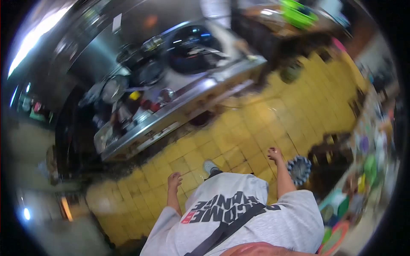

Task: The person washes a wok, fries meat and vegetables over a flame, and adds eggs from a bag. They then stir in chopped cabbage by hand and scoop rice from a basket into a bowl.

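My left hand (174, 180) hangs over the yellow tiled floor (250, 128), fingers loosely bent and apart, holding nothing. On the other side of my body, my right hand (274, 153) is also in the air with its fingers slightly curled; I see nothing in it. Nearest to it is a round blue-and-white container with a scalloped rim (299, 170), just beyond my forearm. One shoe (209, 165) shows between the hands. Both hands are well apart from the steel cooking counter (183, 100).
The counter carries a large dark wok (194, 49), a metal pan (114, 89) and several small containers. A bright green basket (297, 13) is at the far end. Cluttered goods, including a green box (335, 205), line the right side beside a dark stool-like piece (331, 155).
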Action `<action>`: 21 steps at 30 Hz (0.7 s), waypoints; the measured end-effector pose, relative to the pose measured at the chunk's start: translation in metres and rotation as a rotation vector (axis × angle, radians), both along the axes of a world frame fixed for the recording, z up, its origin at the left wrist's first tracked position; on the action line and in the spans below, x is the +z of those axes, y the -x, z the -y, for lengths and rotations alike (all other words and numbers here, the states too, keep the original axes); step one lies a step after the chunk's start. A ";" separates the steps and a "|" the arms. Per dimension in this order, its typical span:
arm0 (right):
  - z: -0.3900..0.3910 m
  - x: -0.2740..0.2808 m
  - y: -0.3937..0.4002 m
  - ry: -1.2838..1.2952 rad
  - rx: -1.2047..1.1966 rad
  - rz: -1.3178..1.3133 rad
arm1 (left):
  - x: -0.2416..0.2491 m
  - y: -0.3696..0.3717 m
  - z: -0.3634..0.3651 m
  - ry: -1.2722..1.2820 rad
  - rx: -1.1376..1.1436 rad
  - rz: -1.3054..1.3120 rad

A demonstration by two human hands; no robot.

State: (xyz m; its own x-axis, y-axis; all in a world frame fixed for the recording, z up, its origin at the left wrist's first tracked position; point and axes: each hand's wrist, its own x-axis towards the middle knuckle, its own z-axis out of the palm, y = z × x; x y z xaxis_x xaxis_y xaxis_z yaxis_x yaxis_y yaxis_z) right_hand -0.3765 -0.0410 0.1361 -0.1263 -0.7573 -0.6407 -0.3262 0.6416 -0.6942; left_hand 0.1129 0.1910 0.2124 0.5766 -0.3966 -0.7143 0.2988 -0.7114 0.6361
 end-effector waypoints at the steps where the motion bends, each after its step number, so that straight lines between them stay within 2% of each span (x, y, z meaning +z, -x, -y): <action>1: 0.024 0.004 -0.028 0.002 0.097 0.004 | -0.002 -0.006 -0.003 0.003 0.063 -0.011; 3: 0.068 0.017 -0.081 0.155 0.281 -0.065 | -0.014 -0.024 -0.017 0.009 0.161 -0.014; 5: 0.105 0.055 -0.159 0.652 0.556 -0.160 | -0.011 -0.043 -0.021 0.027 0.235 -0.020; 7: 0.150 0.067 -0.244 0.721 0.599 0.092 | -0.013 -0.054 -0.034 0.105 0.359 -0.036; 9: 0.151 0.169 -0.347 0.768 0.655 0.210 | -0.010 -0.063 -0.043 0.178 0.456 -0.031; 11: 0.174 0.202 -0.420 0.816 0.807 0.128 | 0.000 -0.060 -0.047 0.267 0.741 -0.060; 12: 0.185 0.217 -0.454 1.075 0.923 0.029 | 0.005 -0.061 -0.047 0.262 0.754 -0.066; 13: 0.201 0.219 -0.489 1.094 0.950 0.193 | 0.012 -0.065 -0.045 0.224 0.805 -0.073; 14: 0.219 0.214 -0.521 1.049 0.986 0.160 | 0.015 -0.073 -0.039 0.189 0.854 -0.074; 15: 0.241 0.205 -0.554 1.017 1.052 0.344 | 0.021 -0.080 -0.034 0.226 0.893 -0.104; 16: 0.266 0.212 -0.583 0.655 1.091 0.474 | 0.029 -0.092 -0.026 0.219 0.896 -0.103; 17: 0.281 0.226 -0.609 0.345 0.973 0.679 | 0.038 -0.105 -0.014 0.219 0.902 -0.055; 18: 0.306 0.224 -0.644 0.340 0.970 0.684 | 0.049 -0.120 -0.001 0.218 0.903 -0.004; 20: 0.352 0.200 -0.703 0.060 0.672 0.757 | 0.085 -0.159 0.027 0.268 0.880 0.086; 21: 0.370 0.185 -0.723 0.051 0.661 0.765 | 0.105 -0.183 0.049 0.342 0.855 0.173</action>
State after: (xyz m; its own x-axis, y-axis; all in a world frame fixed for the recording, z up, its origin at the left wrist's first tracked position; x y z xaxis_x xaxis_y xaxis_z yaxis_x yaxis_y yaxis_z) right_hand 0.3462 -0.4105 0.3213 0.7595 -0.5555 -0.3386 -0.0614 0.4569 -0.8874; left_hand 0.2961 0.1422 0.3175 0.8568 0.0384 -0.5142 0.5156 -0.0602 0.8547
